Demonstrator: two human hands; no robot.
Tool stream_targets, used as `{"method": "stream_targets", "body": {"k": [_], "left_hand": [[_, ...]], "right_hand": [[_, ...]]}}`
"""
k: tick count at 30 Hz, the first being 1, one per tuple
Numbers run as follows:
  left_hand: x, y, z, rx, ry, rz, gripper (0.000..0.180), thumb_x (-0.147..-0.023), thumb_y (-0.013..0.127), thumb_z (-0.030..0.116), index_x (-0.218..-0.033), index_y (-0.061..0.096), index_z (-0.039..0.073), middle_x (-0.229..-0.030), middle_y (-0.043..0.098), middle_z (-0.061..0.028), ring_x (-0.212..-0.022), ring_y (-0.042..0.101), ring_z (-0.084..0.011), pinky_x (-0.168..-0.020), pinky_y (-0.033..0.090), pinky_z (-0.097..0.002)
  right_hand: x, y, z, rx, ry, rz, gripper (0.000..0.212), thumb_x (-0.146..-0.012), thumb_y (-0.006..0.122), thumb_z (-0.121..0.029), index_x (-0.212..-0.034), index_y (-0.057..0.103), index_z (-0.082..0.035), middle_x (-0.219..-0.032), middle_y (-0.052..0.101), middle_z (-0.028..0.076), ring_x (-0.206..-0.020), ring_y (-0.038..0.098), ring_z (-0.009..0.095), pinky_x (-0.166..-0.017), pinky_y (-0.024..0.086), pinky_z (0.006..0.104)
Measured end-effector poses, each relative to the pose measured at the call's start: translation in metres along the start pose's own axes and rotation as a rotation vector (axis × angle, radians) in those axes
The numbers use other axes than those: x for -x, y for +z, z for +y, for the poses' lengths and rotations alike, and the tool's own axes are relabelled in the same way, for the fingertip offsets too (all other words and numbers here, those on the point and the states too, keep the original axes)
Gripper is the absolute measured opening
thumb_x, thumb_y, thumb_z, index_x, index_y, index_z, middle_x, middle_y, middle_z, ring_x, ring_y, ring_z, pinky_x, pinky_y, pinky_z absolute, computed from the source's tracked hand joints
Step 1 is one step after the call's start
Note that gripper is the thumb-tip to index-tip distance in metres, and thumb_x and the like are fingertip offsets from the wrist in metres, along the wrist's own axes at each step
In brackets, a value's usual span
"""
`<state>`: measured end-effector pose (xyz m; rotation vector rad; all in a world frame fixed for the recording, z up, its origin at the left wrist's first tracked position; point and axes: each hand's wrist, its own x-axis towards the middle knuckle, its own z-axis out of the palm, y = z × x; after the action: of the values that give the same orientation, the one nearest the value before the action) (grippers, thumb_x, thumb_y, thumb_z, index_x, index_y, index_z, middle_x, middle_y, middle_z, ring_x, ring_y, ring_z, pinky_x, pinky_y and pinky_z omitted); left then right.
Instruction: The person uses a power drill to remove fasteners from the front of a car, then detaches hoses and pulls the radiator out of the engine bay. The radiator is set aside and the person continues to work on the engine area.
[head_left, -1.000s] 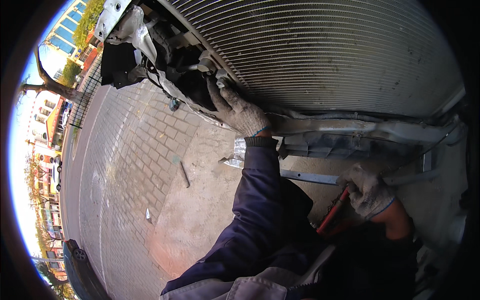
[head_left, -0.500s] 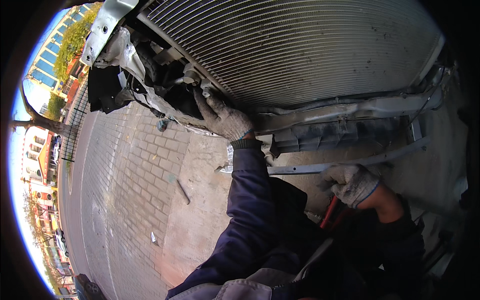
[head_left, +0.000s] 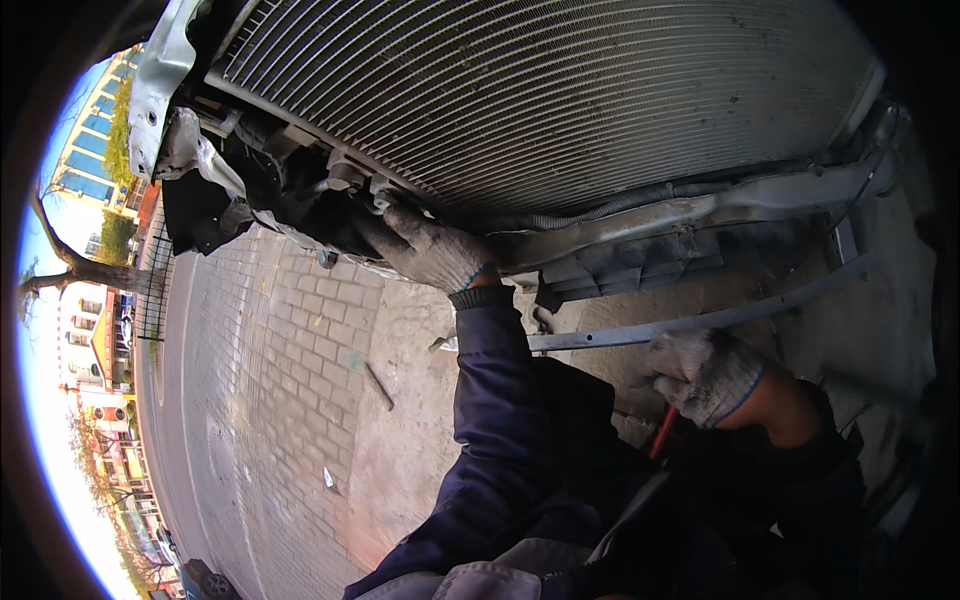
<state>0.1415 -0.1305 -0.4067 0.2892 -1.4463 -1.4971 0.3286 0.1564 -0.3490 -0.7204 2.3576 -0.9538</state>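
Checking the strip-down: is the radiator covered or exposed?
Exposed: the radiator shows bare fins, no cover; the left hand reaches its lower corner.

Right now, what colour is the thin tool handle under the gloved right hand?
Red, seen in the head view.

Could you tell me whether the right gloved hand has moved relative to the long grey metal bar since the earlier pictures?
Yes. The right hand rose from below the grey bar until it nearly touches it.

Lit by clear daylight from the left, sky blown out at the rim. Dim at lower right. Bent strongly by fisheye; black vignette; slightly soft throughout.
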Motion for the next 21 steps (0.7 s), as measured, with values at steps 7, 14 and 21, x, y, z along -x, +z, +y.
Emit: {"method": "stream_targets", "body": {"k": [7,14,21], "left_hand": [[0.009,0.011,0.005,0.025,-0.307,0.151,0.061,-0.121,0.053,0.048,-0.14,0.064,-0.01,-0.124,0.074,-0.021,-0.106,0.073,-0.0283,-0.095,0.06,-0.0363],[0.006,0.004,-0.02,0.147,-0.174,-0.044,0.056,-0.123,0.047,0.042,-0.145,0.063,-0.006,-0.13,0.074,-0.0197,-0.117,0.07,-0.029,-0.107,0.053,-0.0396],[0.0,0.011,-0.047,1.04,-0.301,-0.241,0.037,-0.122,0.053,0.03,-0.137,0.063,-0.002,-0.125,0.07,-0.012,-0.115,0.068,-0.0217,-0.102,0.057,-0.0345]], "right_hand": [[-0.039,0.005,-0.001,-0.384,0.221,0.294,0.019,-0.111,0.064,-0.007,-0.124,0.078,-0.006,-0.112,0.081,0.009,-0.102,0.077,0.019,-0.095,0.063,0.0337],[-0.145,-0.024,-0.073,-0.039,-0.07,0.466,0.022,-0.113,0.069,-0.019,-0.127,0.076,-0.004,-0.106,0.08,0.012,-0.098,0.078,0.022,-0.085,0.061,0.0361],[-0.253,-0.036,-0.132,0.479,-0.169,0.595,0.036,-0.108,0.068,-0.039,-0.119,0.077,-0.006,-0.114,0.078,0.024,-0.108,0.074,0.046,-0.094,0.061,0.0507]]}}
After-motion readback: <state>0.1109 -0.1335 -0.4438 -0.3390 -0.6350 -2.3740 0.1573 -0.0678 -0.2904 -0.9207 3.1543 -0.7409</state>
